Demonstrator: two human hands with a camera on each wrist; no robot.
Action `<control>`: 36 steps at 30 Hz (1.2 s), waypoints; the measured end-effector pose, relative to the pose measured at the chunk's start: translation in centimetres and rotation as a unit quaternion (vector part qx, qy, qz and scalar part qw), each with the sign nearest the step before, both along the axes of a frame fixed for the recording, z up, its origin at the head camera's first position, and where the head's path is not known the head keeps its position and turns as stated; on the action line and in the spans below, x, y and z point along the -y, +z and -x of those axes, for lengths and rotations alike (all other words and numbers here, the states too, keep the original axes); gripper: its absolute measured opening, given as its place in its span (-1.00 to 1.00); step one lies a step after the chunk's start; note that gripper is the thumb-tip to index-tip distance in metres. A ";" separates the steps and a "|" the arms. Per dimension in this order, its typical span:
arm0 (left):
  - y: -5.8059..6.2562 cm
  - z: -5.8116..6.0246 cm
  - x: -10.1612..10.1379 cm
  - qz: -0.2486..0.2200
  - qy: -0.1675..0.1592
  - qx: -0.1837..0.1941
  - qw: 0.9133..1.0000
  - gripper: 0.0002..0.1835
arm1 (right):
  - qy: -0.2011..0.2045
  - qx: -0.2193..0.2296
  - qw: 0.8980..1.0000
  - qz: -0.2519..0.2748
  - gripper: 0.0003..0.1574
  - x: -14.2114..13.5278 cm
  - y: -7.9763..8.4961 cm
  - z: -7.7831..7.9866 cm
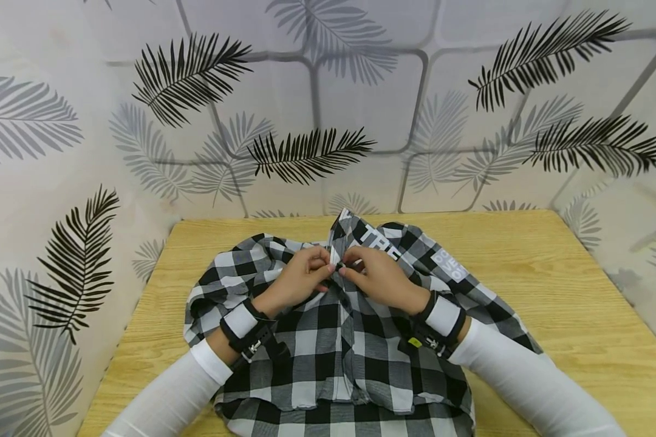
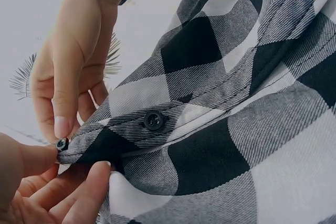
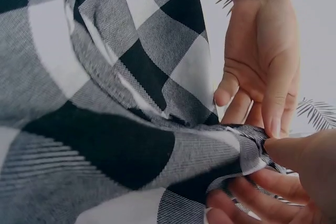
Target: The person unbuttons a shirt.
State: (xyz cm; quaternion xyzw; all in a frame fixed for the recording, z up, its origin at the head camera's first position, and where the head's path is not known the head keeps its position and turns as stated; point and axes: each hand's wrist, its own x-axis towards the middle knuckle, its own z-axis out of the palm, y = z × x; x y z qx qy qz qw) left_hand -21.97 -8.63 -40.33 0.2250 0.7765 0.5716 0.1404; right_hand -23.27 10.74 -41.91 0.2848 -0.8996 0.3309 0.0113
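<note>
A black, grey and white checked shirt (image 1: 306, 340) lies front up on the table, its collar end pointing away. At the top of the front opening, my left hand (image 1: 297, 279) pinches the shirt edge between thumb and fingers. From the other side my right hand (image 1: 379, 276) pinches the same edge, the fingertips of both hands almost meeting. In the left wrist view a small dark button (image 2: 62, 144) sits between the thumb tips, and a second button (image 2: 153, 120) shows on the front strip. Folded cloth (image 3: 252, 153) partly hides the right fingers in the right wrist view.
The shirt rests on a light wooden table (image 1: 525, 261). White lettering (image 1: 382, 241) runs along a strip near the collar, and a sleeve (image 1: 486, 297) stretches to the right. Behind the table stands a wall covering (image 1: 361, 103) with leaf prints.
</note>
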 end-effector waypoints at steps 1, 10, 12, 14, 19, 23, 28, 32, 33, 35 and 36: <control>0.2 -0.1 0.0 0.003 -0.003 -0.004 1.000 -0.83 | 0.003 0.004 1.000 0.005 -0.82 0.0 0.0 0.0; 0.2 -0.3 0.1 0.013 -0.044 -0.021 0.999 -0.81 | 0.013 0.020 1.000 0.010 -0.92 0.2 -0.1 -0.1; 0.1 -0.3 0.1 0.015 -0.055 -0.019 0.998 -0.81 | 0.018 0.026 0.999 0.010 -0.92 0.2 -0.1 -0.2; 0.0 -0.3 0.1 0.016 -0.061 -0.015 0.998 -0.80 | 0.022 0.032 0.999 0.011 -0.92 0.2 -0.2 -0.2; -0.3 -0.3 0.0 0.015 -0.055 -0.015 0.998 -0.82 | 0.031 0.054 0.998 0.022 -0.92 0.0 -0.3 -0.2; -0.3 -0.4 -0.1 0.021 -0.033 -0.014 0.999 -0.84 | 0.042 0.071 0.996 0.030 -0.94 -0.1 -0.4 -0.1; 0.3 -0.7 -0.3 0.040 -0.005 -0.018 0.999 -0.85 | 0.047 0.072 0.996 0.034 -0.93 -0.2 -0.6 -0.1; 0.7 -0.8 -0.2 0.055 -0.002 -0.017 0.998 -0.82 | 0.057 0.072 0.995 0.044 -0.93 -0.2 -0.8 -0.1; 0.7 -0.8 -0.2 0.057 -0.003 -0.018 0.998 -0.82 | 0.059 0.071 0.995 0.044 -0.93 -0.1 -0.9 -0.1; 0.8 -0.8 -0.1 0.060 -0.005 -0.020 0.998 -0.80 | 0.061 0.070 0.995 0.045 -0.94 -0.1 -0.9 -0.1; 0.8 -0.8 -0.1 0.060 -0.005 -0.022 0.998 -0.80 | 0.062 0.069 0.995 0.045 -0.94 -0.1 -0.9 -0.1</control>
